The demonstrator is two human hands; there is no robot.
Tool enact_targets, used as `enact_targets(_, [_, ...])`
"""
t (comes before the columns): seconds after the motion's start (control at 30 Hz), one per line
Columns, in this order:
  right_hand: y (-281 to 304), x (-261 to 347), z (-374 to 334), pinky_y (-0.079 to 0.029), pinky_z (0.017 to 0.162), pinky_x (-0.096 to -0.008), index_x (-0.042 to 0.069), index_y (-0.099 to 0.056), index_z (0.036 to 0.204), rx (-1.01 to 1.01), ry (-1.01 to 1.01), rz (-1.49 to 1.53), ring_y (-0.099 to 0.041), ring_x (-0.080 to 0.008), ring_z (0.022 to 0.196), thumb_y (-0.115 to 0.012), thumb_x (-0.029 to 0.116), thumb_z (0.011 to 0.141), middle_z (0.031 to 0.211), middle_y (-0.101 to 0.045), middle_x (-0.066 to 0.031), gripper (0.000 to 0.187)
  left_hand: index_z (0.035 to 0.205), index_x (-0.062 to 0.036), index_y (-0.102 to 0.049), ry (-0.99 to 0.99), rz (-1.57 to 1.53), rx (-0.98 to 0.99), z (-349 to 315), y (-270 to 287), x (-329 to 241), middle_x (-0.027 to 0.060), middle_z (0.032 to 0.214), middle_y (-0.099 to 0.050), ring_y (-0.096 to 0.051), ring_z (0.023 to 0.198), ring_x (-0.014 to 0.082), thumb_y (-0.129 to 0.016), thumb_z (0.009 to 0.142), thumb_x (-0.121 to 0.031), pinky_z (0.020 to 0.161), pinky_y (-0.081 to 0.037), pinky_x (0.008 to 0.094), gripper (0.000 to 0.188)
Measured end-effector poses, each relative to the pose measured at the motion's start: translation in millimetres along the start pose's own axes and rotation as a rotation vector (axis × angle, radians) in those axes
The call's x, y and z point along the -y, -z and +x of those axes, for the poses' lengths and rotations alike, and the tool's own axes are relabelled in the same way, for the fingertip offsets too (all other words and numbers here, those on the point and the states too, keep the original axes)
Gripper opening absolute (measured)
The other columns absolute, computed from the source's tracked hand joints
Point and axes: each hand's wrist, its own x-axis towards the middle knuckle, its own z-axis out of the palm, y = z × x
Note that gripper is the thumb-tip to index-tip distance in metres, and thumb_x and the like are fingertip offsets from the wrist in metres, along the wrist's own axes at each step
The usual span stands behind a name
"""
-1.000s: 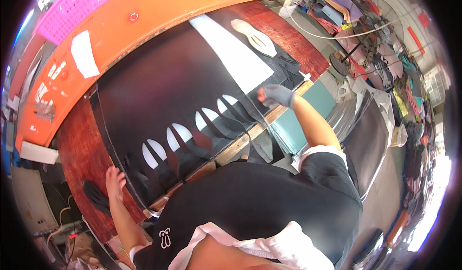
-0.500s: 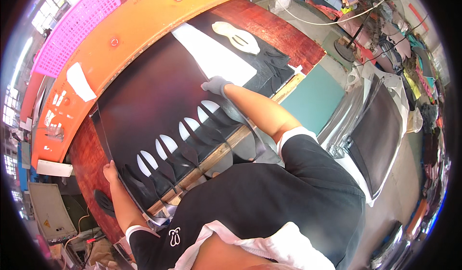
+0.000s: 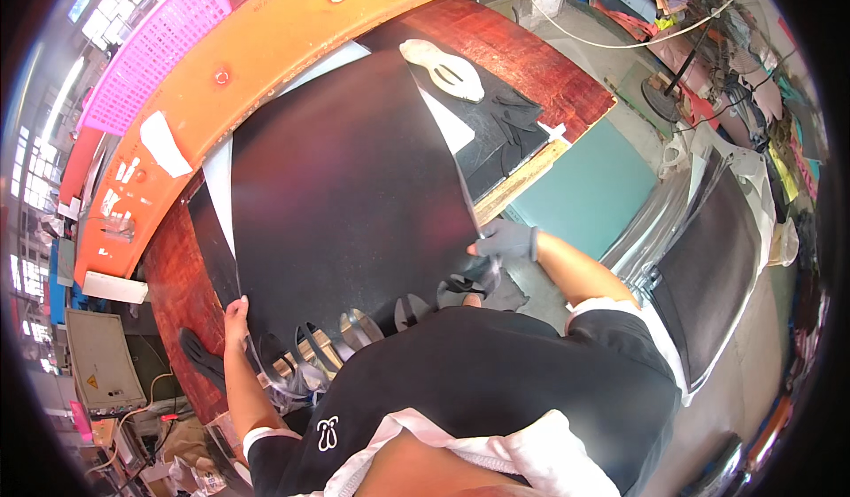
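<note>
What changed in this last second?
The black sheet turned clockwise and slid toward the person. The left hand, open beside it earlier, now pinches its left edge; the right hand holds its right edge. The pale sole-shaped piece and pink basket stayed put.

Shirt (image 3: 496,382): black, short-sleeved
Sleeve edges (image 3: 605,306): white
Collar (image 3: 513,448): white
Emblem (image 3: 328,434): white, lower left of frame
Right hand (image 3: 505,239): grey glove (image 3: 520,241)

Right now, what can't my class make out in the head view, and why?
Large black flexible sheet, near edge: head view, partly hidden by the person's black-shirted torso.
White flat material, middle: head view, covered by that sheet.
Pink perforated plastic basket, top: head view, cut off by the upper edge.
</note>
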Motion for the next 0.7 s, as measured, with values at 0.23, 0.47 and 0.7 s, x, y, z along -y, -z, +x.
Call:
enact_targets(0.23, [34, 0, 72, -0.053, 0.063, -0.0268, 0.001, -0.059, 0.109, -0.327, 0.046, 0.295, -0.061, -0.0137, 0.073, -0.058, 0.042, 0.087, 0.09, -0.064, -0.0086, 0.046, 0.095, -0.0066, -0.058, 0.029, -0.102, 0.147, 26, -5, -43, 0.0023, 0.086, -0.06, -0.055, 0.078, 0.0157, -0.066, 0.083, -0.041, 0.077, -0.044, 0.03, 0.037])
enact_targets(0.47, [2, 64, 71, -0.045, 0.085, -0.0378, 0.0, -0.056, 0.116, -0.524, 0.284, -0.416, -0.06, -0.0313, 0.096, -0.054, 0.029, 0.082, 0.101, -0.063, -0.0209, 0.045, 0.112, 0.0006, -0.057, -0.36, 0.138, 0.186, 23, 0, -65, 0.0183, 0.106, -0.062, -0.058, 0.1, 0.0299, -0.052, 0.091, -0.035, 0.089, -0.042, 0.0384, 0.042])
enact_targets(0.7, [-61, 57, -44, -0.047, 0.069, -0.0439, 0.011, -0.058, 0.105, -0.943, 0.349, -0.592, -0.061, -0.037, 0.076, -0.051, 0.031, 0.086, 0.08, -0.062, -0.0172, 0.029, 0.103, 0.0075, -0.057, -0.934, 0.144, 0.113, -120, -20, -114, 0.0201, 0.085, -0.063, -0.059, 0.076, 0.0279, -0.048, 0.093, -0.023, 0.074, -0.046, 0.036, 0.033])
